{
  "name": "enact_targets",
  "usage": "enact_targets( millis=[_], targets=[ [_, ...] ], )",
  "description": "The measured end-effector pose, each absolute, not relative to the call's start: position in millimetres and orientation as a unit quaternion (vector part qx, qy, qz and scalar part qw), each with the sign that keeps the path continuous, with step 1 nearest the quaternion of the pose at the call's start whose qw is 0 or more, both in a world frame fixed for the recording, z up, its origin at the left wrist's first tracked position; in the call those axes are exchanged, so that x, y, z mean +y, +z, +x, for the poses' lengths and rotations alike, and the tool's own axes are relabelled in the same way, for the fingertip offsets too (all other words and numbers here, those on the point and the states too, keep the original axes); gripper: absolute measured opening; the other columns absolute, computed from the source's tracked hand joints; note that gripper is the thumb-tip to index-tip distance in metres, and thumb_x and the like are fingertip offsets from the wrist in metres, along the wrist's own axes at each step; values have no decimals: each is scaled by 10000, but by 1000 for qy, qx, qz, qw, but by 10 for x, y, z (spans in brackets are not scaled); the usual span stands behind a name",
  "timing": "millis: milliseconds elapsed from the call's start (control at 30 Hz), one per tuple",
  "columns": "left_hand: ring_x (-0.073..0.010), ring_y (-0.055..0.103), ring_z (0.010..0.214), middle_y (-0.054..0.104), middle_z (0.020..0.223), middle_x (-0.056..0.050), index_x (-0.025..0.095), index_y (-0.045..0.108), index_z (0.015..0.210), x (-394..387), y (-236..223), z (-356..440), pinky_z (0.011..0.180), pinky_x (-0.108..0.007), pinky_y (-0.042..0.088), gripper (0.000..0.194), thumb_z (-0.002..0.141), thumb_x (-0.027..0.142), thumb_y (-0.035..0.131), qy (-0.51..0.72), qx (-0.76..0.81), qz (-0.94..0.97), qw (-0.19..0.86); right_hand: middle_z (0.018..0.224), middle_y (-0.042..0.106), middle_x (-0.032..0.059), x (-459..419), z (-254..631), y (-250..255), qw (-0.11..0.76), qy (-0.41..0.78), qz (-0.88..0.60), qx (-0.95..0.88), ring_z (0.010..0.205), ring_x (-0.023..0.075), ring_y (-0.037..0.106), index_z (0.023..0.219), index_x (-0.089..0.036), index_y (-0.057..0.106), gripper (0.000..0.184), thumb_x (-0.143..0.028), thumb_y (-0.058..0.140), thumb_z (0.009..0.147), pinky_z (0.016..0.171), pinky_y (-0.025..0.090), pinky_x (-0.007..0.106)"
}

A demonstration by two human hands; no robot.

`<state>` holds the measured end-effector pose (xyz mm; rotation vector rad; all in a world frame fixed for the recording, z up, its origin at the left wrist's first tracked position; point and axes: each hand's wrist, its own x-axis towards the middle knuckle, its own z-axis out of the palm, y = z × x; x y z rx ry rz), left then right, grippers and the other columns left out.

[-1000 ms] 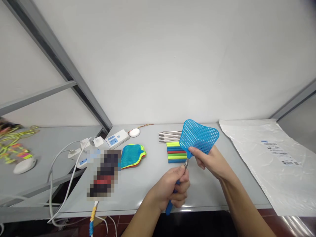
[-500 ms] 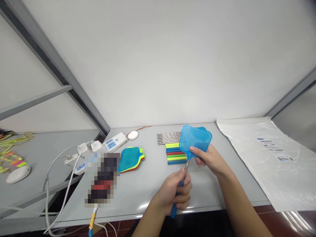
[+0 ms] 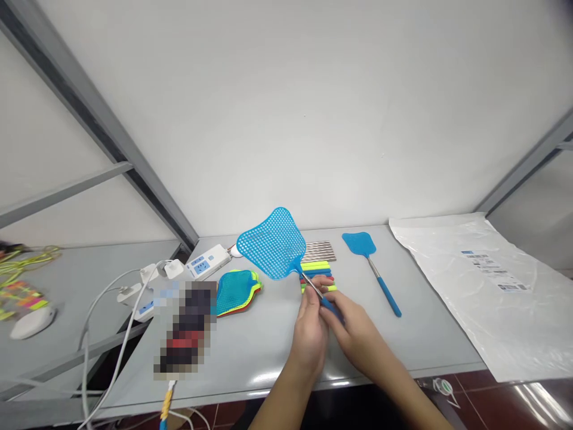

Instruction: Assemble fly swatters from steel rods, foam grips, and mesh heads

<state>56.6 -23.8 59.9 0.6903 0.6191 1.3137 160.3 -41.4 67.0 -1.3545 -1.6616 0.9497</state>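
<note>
A blue fly swatter [image 3: 275, 243] is held up over the table, its mesh head tilted to the left. My left hand [image 3: 310, 328] is closed around its metal shaft near the grip. Just beside it, my right hand [image 3: 351, 322] is closed on the blue handle. Behind my hands lie several coloured handle tubes [image 3: 316, 266] in a row, partly hidden, with thin metal rods [image 3: 320, 251] beyond them. A second blue swatter [image 3: 378, 276], with head, shaft and handle joined, rests to the right. On the left is a stack of swatter heads [image 3: 236, 291], blue on top of yellow and red.
White power strips [image 3: 208, 263] with plugs and cables sit at the left. A pixelated dark object [image 3: 190, 328] lies near the front left edge. A large white plastic bag [image 3: 470, 298] covers the right side. Grey metal frame bars [image 3: 134, 179] border the table [image 3: 250, 358].
The swatter's head has swung left, away from the table's right side. My right hand has moved from the head down to the handle. The second swatter is now uncovered.
</note>
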Motion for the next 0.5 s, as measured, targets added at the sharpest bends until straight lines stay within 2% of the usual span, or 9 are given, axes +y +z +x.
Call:
enact_targets(
  millis=[67,133,300,500],
  targets=[
    [-206,496,1153,574,1157,-75,217,597,1108,-241,623,521,1003,-335,363,352,967,449,373,593,283,337,674,994,668,43,-428,1591,669,386,350,-529,-670,887,194,619,1026,-233,578,202,-324,416,946,769,471,305],
    [-210,522,1121,586,1152,-85,207,599,1098,-204,654,442,991,-355,382,360,964,456,377,616,287,354,642,985,674,39,-425,1610,653,381,320,-528,-689,878,193,624,1015,-237,584,195,-318,421,946,758,471,299],
    [-214,568,1041,631,1008,-86,172,568,798,-92,695,258,949,-376,423,339,947,444,431,678,302,361,565,1002,688,23,-444,1583,581,372,262,-536,-711,897,185,639,1042,-250,593,183,-315,456,938,765,477,284],
    [-177,593,949,634,854,-45,181,497,722,-101,771,184,976,-371,408,334,949,420,443,723,312,347,509,967,699,14,-508,1473,567,350,210,-544,-733,818,180,656,1020,-265,601,201,-306,415,956,686,479,273]
  ],
)
